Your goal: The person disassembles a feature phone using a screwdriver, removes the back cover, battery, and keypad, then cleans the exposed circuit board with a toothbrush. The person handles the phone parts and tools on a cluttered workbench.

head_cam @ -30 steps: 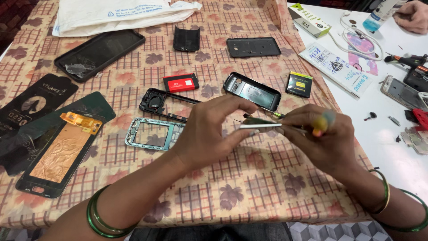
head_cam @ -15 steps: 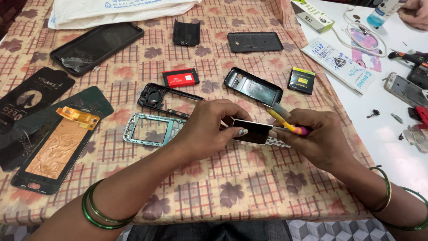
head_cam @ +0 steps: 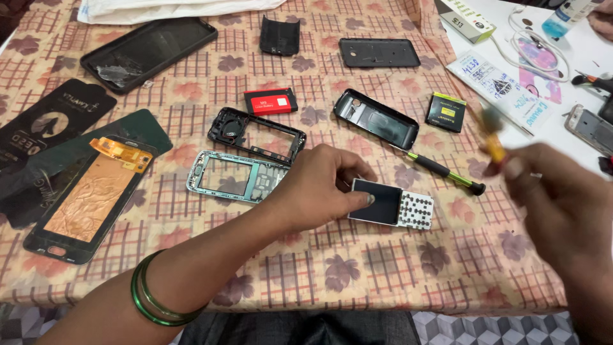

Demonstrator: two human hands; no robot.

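the checked tablecloth (head_cam: pixel 357 275) carries scattered phone parts. the left hand (head_cam: pixel 313 188) rests fingers curled down, fingertips pressing the left edge of the phone board (head_cam: pixel 391 203), which lies flat just right of the pale metal frame (head_cam: pixel 233 176). the board looks thin, light, stiff and fragile, best held by its edges. the blurred right hand (head_cam: pixel 549 191) pinches a yellow screwdriver (head_cam: pixel 493 137)

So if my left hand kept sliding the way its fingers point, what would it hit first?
The left hand already touches the small circuit board with dark screen and keypad dots; beyond it, probably the green-handled screwdriver.
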